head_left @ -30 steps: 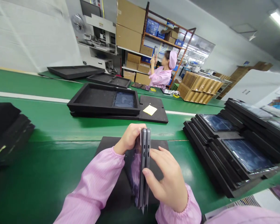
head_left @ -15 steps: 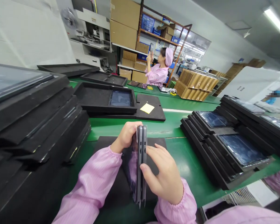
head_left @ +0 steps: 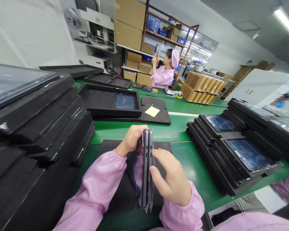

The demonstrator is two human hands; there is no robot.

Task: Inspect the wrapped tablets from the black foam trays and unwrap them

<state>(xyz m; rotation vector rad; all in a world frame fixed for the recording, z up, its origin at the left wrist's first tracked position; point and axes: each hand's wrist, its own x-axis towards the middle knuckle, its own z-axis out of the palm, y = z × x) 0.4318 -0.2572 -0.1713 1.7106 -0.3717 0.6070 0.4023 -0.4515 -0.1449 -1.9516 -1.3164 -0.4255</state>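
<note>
Two dark grey tablets (head_left: 146,170) stand on edge, face to face, their port side turned toward me. Clear film sticks out at their edges. My left hand (head_left: 133,138) grips both at the far end, its thumb over the top corner; its other fingers are partly hidden behind the left screen. My right hand (head_left: 170,178) is beside the right-hand tablet, thumb and fingertips touching its face and edge, fingers apart and not wrapped round it. Below the tablets lies a black foam mat (head_left: 115,146) on the green table (head_left: 190,160).
Stacked black foam trays (head_left: 38,128) rise at the left. More stacked trays (head_left: 214,154) with tablets stand at the right. Ahead lie a tray (head_left: 96,98) holding one tablet and a foam board (head_left: 159,104) with a yellow note (head_left: 152,111). A co-worker (head_left: 165,72) sits across the table.
The tablets have shifted very slightly right. My right thumb has moved a little up and right along with them. My left hand keeps its grip.
</note>
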